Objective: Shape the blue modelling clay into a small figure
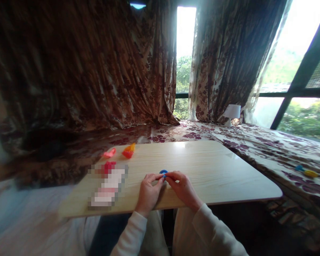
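Both my hands rest on a light wooden table [216,167] near its front edge. My left hand [148,192] and my right hand [182,188] meet fingertip to fingertip, pinching a small blue piece [163,172] between them. It looks like a ring or a soft balloon; I cannot tell which. Cream sleeves cover both wrists.
At the table's far left lie an orange piece [129,151], a pink piece [109,153] and a red piece [109,165] beside a blurred-out patch. Flowered cloth surrounds the table, with small blue and yellow pieces [306,172] at right. Curtains and a white lamp [232,113] stand behind.
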{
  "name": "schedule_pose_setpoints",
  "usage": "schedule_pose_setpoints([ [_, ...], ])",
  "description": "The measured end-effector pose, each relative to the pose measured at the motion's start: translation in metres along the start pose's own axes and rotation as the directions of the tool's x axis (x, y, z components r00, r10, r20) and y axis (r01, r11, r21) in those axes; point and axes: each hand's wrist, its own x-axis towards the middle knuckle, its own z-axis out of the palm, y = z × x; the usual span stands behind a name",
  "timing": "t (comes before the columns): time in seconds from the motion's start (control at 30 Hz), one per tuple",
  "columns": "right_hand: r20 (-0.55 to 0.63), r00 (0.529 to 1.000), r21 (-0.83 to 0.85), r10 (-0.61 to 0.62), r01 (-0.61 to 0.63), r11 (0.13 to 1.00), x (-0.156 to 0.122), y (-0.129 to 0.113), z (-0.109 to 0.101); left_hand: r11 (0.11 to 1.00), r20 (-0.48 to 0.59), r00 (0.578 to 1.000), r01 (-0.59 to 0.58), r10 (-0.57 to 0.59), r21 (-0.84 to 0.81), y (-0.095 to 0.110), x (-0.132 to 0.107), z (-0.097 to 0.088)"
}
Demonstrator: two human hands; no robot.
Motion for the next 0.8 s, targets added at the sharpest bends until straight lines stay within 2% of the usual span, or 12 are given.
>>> schedule_pose_setpoints([
  [0.17, 0.0, 1.0, -0.002, 0.021, -0.021, 1.0, 0.0006, -0.0035, -0.0017, 0.999, 0.002, 0.999, -0.038, 0.038, 0.009, -0.0004, -0.001, 0.0003],
  [0.27, -0.005, 1.0, -0.051, -0.025, 0.025, 0.998, 0.0007, -0.0069, -0.0042, 0.998, 0.026, 0.998, -0.059, 0.059, 0.025, 0.0004, -0.0009, 0.0008],
  [0.37, -0.006, 0.998, -0.067, -0.056, 0.056, 0.996, 0.0008, -0.0094, -0.0055, 1.0, 0.023, 1.0, -0.016, 0.016, 0.012, 0.0018, -0.0002, 0.0012],
  [0.53, -0.044, 0.997, 0.013, -0.066, 0.066, 0.998, 0.0004, -0.0095, -0.0036, 0.99, 0.058, 0.994, 0.095, -0.089, -0.101, 0.0053, -0.0005, 0.0015],
  [0.67, -0.048, 0.997, 0.029, -0.064, 0.065, 0.997, 0.0001, -0.0096, -0.0035, 0.982, 0.095, 0.991, 0.109, -0.095, -0.155, 0.0077, -0.0017, 0.0028],
  [0.8, -0.047, 0.996, 0.037, -0.078, 0.08, 0.996, 0.0002, -0.0082, -0.0041, 0.979, 0.069, 0.992, 0.116, -0.106, -0.169, 0.009, -0.0015, 0.0035],
])
